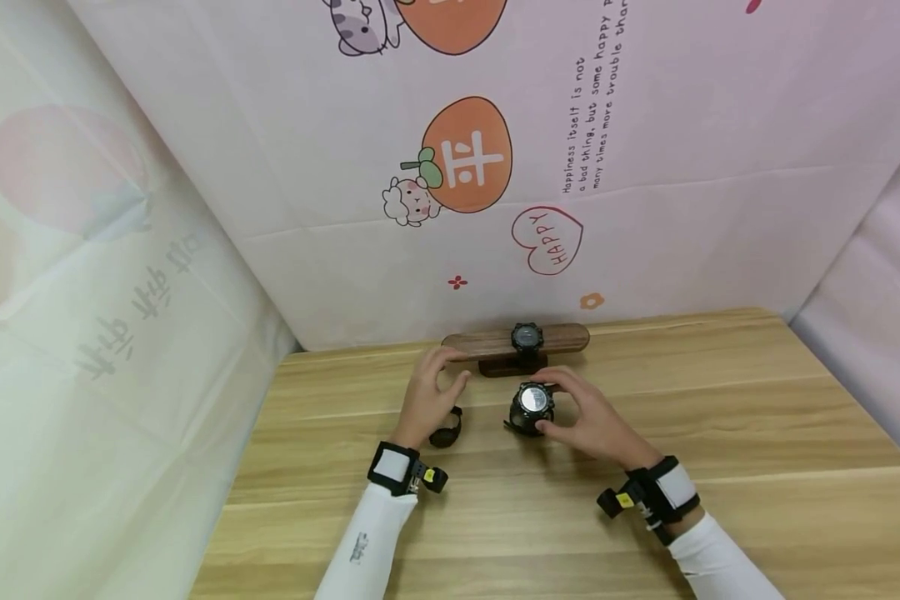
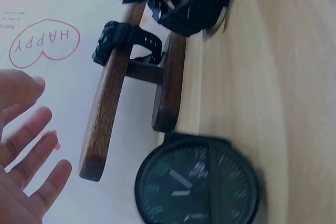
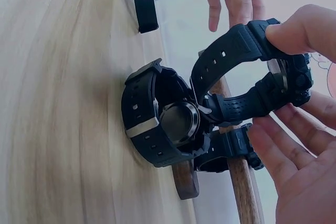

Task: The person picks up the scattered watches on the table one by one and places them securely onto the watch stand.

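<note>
My right hand pinches a black sports watch between thumb and fingers, its strap looping toward the table. Close by that loop, another black watch rests on the tabletop, its strap curved upright. Behind them stands a dark wooden watch stand, with a black digital watch strapped round its bar. My left hand holds nothing; its fingers are spread loosely near the bar's left end. Just beside that hand lies a round-dialed black watch, partly hidden in the head view.
A wood-grain table carries everything, with the stand near its back edge. A white printed cloth hangs right behind the stand, and another cloth wall rises on the left. Each wrist wears a strapped camera.
</note>
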The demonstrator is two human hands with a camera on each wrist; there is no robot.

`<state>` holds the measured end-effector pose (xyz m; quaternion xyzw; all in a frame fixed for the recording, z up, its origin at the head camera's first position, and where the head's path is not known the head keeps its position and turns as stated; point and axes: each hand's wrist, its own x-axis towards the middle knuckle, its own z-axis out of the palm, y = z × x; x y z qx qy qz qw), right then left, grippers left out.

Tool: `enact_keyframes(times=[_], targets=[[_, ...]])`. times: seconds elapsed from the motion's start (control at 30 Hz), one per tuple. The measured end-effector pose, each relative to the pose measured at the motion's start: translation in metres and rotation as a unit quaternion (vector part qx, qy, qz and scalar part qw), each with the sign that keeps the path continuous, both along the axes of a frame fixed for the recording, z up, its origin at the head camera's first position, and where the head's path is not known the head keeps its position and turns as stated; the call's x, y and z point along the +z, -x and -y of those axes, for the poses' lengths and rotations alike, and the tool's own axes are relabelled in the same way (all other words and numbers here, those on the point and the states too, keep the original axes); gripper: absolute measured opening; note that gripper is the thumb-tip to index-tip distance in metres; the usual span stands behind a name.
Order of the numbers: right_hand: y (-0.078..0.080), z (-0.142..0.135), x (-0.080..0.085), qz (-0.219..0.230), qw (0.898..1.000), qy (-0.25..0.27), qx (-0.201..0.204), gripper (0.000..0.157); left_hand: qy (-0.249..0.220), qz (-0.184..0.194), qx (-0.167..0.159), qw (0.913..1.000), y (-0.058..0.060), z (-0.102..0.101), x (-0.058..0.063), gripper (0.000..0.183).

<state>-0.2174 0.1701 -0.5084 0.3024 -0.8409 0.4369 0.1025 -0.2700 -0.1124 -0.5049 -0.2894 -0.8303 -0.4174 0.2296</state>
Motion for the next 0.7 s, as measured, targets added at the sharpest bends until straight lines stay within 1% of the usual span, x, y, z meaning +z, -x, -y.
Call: enact_keyframes(times=[0.13, 0.3, 0.4, 0.5, 0.7], targets=[[0.002, -0.003, -0.001, -0.010, 1.000, 0.005, 0.004, 0.067, 0.015, -0.009, 0.007, 0.9998, 0.009, 0.005, 0.002, 0.030], [0.003, -0.005, 0.000, -0.001, 1.000, 0.009, 0.001, 0.066, 0.018, -0.011, 0.019, 0.9996, 0.020, 0.009, -0.001, 0.034], [0.002, -0.006, 0.001, 0.004, 1.000, 0.008, -0.005, 0.067, 0.022, 0.003, 0.026, 0.9994, 0.027, 0.011, -0.003, 0.037], [0.002, -0.007, 0.003, 0.004, 1.000, 0.004, -0.011, 0.068, 0.031, 0.026, 0.032, 0.9987, 0.032, 0.013, -0.006, 0.040], [0.001, -0.010, 0.005, -0.005, 1.000, -0.005, -0.026, 0.069, 0.040, 0.073, 0.040, 0.9957, 0.036, 0.015, -0.011, 0.042]])
